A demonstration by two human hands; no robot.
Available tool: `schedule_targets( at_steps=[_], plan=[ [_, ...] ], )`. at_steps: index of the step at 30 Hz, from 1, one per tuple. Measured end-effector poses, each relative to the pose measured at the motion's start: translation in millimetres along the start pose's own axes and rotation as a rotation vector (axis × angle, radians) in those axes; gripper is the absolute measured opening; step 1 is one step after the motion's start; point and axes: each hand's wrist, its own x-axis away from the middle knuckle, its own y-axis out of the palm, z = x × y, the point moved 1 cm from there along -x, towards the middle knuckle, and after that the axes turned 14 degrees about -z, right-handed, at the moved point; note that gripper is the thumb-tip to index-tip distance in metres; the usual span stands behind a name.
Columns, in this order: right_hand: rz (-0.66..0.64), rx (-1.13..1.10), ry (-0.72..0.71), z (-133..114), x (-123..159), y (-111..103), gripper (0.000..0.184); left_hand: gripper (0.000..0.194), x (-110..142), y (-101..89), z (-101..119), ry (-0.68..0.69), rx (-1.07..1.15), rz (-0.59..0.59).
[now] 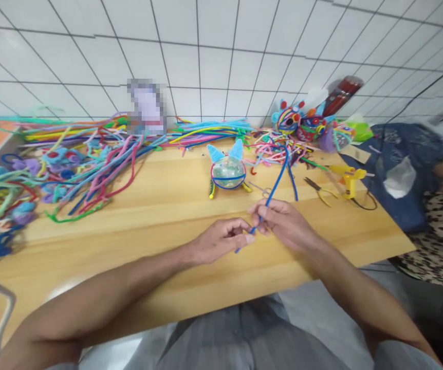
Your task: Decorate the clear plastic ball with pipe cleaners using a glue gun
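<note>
A long blue pipe cleaner (277, 181) runs diagonally through both hands above the table, bent over at its far upper end. My left hand (223, 237) pinches it close to its lower tip between thumb and fingers. Just up along the stem, my right hand (279, 218) grips it too. Beyond the hands stands a clear round craft figure (228, 172) with light blue pointed ears, a blue band around it and yellow-tipped legs. Small scissors (265, 192) lie behind my right hand, partly hidden by the pipe cleaner.
Many loose pipe cleaners (102, 169) cover the left side and back of the wooden table (160, 226). At right lie pliers (319, 191) and a yellow glue gun (351, 182). Decorated craft figures (289, 119) stand near the tiled wall. A person in leopard print (437, 236) sits at far right.
</note>
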Motion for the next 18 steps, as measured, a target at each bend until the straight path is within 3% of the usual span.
schedule_targets(
  at_steps=[3,7,10,18],
  plan=[
    [0.042,0.069,-0.014,4.1,-9.9,0.4,0.046,0.04,0.2,-1.2,-0.3,-0.015,0.023,-0.021],
    [0.238,0.146,-0.158,-13.5,-12.3,-26.4,0.042,0.043,-0.8,-4.8,-2.4,-0.053,0.049,-0.027],
    [0.306,0.158,-0.225,-21.9,-9.5,-37.3,0.04,0.049,-2.2,-6.5,-1.8,-0.068,0.084,-0.01],
    [0.205,0.119,-0.209,-11.2,-14.9,-14.4,0.042,0.049,-5.8,-13.8,-3.9,-0.045,0.196,0.116]
  ],
)
